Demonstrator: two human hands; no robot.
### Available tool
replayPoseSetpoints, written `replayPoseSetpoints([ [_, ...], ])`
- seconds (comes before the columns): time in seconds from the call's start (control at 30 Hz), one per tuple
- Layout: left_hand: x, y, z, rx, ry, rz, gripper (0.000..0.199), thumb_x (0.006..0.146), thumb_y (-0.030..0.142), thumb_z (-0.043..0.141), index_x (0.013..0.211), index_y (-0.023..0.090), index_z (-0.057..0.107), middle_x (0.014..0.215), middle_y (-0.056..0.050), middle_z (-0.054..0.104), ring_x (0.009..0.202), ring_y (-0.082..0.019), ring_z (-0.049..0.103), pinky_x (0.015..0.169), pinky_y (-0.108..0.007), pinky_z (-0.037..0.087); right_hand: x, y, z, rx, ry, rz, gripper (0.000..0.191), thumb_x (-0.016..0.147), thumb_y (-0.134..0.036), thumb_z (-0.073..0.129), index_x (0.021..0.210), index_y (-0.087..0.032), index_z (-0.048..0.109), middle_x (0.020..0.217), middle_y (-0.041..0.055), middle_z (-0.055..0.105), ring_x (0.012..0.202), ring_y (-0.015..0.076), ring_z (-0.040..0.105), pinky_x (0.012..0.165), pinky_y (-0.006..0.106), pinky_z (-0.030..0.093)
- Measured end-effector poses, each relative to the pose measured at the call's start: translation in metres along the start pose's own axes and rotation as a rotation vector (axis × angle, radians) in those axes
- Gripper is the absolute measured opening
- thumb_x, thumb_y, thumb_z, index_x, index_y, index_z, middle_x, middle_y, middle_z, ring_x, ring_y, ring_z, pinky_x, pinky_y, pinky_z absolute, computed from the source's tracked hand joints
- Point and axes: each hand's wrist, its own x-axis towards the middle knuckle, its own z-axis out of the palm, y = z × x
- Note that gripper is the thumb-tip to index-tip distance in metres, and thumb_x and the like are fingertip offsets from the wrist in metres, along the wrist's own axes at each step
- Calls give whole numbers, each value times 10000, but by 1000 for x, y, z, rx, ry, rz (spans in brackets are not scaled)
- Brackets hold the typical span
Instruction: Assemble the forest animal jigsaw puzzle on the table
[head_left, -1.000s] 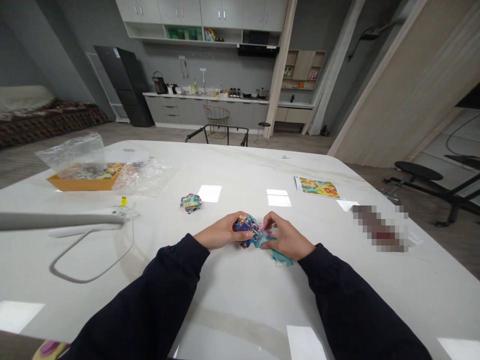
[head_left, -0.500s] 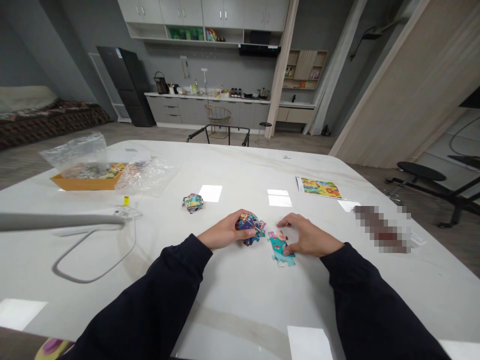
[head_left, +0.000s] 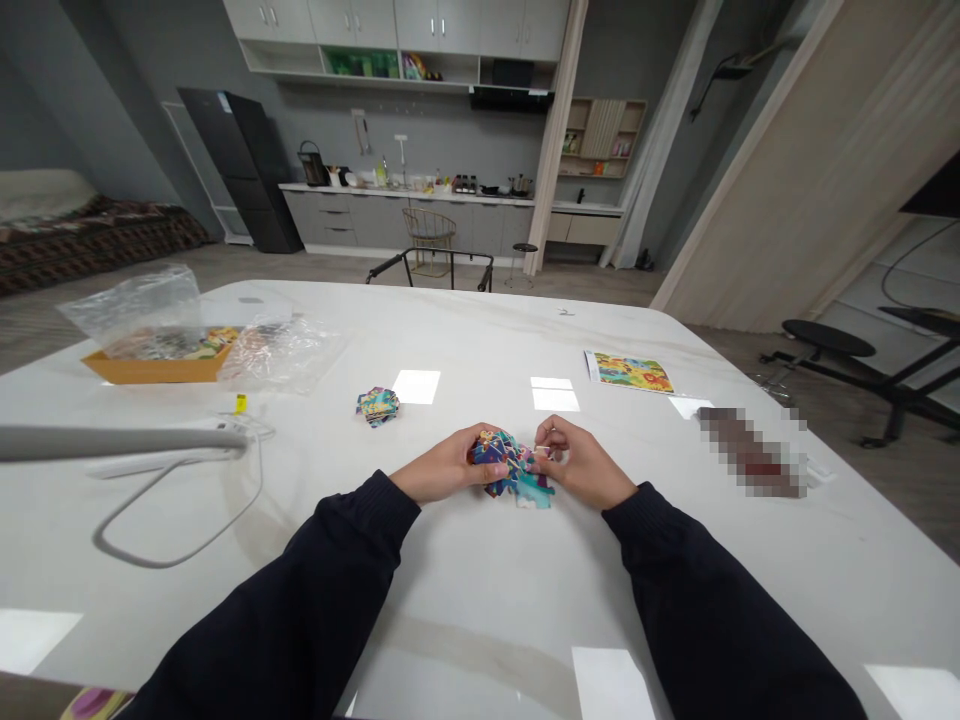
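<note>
A clump of interlocked jigsaw pieces (head_left: 499,462) in blue, teal, pink and yellow was held between the two hands, at the middle of the near side of the white marble worktop (head_left: 465,335). A teal piece (head_left: 534,492) hung from its lower right edge, close to the surface. The hands were together, both closed on the clump. The left hand (head_left: 442,465) cupped its left side, with the fingers (head_left: 480,470) curled over the top. The right hand (head_left: 581,462) pinched its right edge between thumb and fingertips (head_left: 541,447). Both arms wore dark navy sleeves (head_left: 352,540).

A small stack of puzzle pieces (head_left: 377,406) lay further out, well left of the hands. Up and to the right lay a printed puzzle picture (head_left: 628,372). At the far left, an orange tray (head_left: 150,369) held more pieces under a clear plastic bag (head_left: 131,312), with a second crumpled bag (head_left: 281,355) just beside it. A grey bar (head_left: 112,443) crossed the left of the view above a looped white cable (head_left: 172,522). On the right, a pixelated object (head_left: 750,455) lay on the worktop, too blurred to name. Beyond stood a kitchen counter (head_left: 405,195) and a metal-framed chair (head_left: 429,240).
</note>
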Motion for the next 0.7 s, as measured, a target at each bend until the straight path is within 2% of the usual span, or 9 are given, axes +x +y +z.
replayPoseSetpoints([
  [0.13,2,-3,0,5,37,10,608,738,497,861,1142,152,564,967,-59,654,812,-171,615,714,-306,517,2,-6,7,81,80,-64,258,819,-316,712,998,-236,544,810,-12,657,728,167,606,726,327,490],
  [0.2,2,-3,-1,11,68,34,603,746,489,857,1152,156,561,972,-57,655,819,-171,613,714,-300,510,1,-8,5,65,52,-77,328,839,-363,715,1102,-237,566,913,19,688,813,188,638,785,351,507],
  [0.27,2,-2,-2,13,107,66,601,755,477,854,1175,158,565,992,-60,659,855,-180,621,736,-298,506,-1,-8,0,-55,1,-89,409,829,-408,743,1170,-239,592,1027,51,695,901,215,646,831,378,508],
  [0.37,2,-2,-3,3,160,102,625,758,456,859,1230,166,570,1069,-79,677,951,-205,641,823,-318,509,-4,-5,-4,-315,-62,-144,574,646,-456,905,1111,-228,657,1075,76,676,971,266,622,881,427,501],
  [0.43,3,-2,-4,-11,177,111,644,761,440,861,1270,175,567,1147,-98,684,1028,-225,647,894,-340,503,-4,-2,-4,-405,-102,-196,614,531,-425,975,1033,-223,684,1059,76,672,998,282,612,923,448,493],
  [0.57,2,-1,-6,-45,171,113,646,766,416,863,1287,172,571,1208,-119,686,1096,-243,643,945,-360,495,-4,-1,0,-406,-131,-189,434,572,-313,955,894,-218,681,1000,51,681,967,249,631,910,413,502],
  [0.7,1,-1,-6,-121,105,100,638,773,410,862,1286,160,577,1211,-133,685,1048,-232,658,895,-351,517,-4,-1,3,-314,-67,-46,405,567,-261,926,854,-215,644,903,21,709,859,223,655,798,369,520],
])
